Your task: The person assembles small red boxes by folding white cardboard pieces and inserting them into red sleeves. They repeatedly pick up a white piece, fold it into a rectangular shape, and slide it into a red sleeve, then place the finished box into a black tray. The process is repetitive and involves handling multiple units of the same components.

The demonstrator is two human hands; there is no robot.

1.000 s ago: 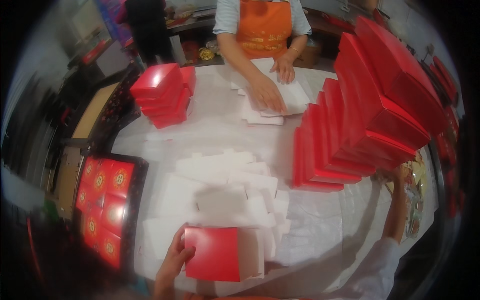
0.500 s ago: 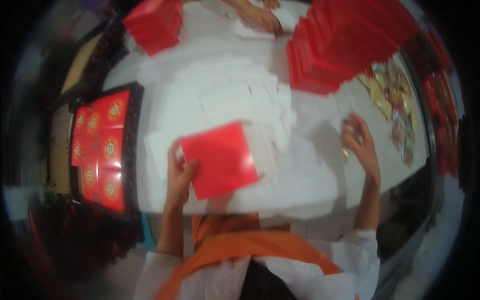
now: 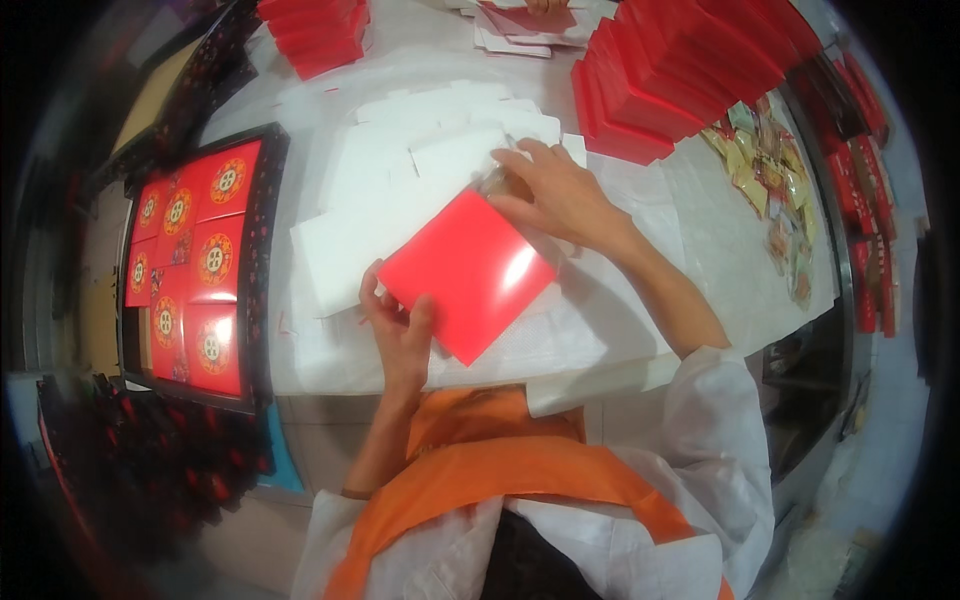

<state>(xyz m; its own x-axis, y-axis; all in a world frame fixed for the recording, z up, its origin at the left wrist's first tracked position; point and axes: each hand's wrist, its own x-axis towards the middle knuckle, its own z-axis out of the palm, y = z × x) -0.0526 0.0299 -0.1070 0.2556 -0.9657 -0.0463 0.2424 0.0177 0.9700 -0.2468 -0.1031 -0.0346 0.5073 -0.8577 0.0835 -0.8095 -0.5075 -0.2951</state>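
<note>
My left hand (image 3: 402, 330) grips the near-left edge of a glossy red square box (image 3: 470, 278), thumb on top and fingers underneath. The box is tilted over the table, one corner toward me. At its far corner, my right hand (image 3: 560, 195) pinches a small clear-wrapped packet (image 3: 507, 184), mostly covered by the fingers. Whether the packet is inside the box's edge or just beside it, I cannot tell. Beneath and beyond the box lie overlapping white flat card pieces (image 3: 385, 165).
At left, a dark patterned tray (image 3: 262, 270) holds several red boxes with round gold emblems. Stacked red boxes (image 3: 640, 100) rise at the far right, near a heap of small wrapped packets (image 3: 765, 165). Another red stack (image 3: 315, 40) and a co-worker's hand (image 3: 545, 5) are at the far side.
My right hand has swung left from beside the packet heap to the red box's far corner, bringing the small packet. My left hand has turned the box and shifted it slightly right.
</note>
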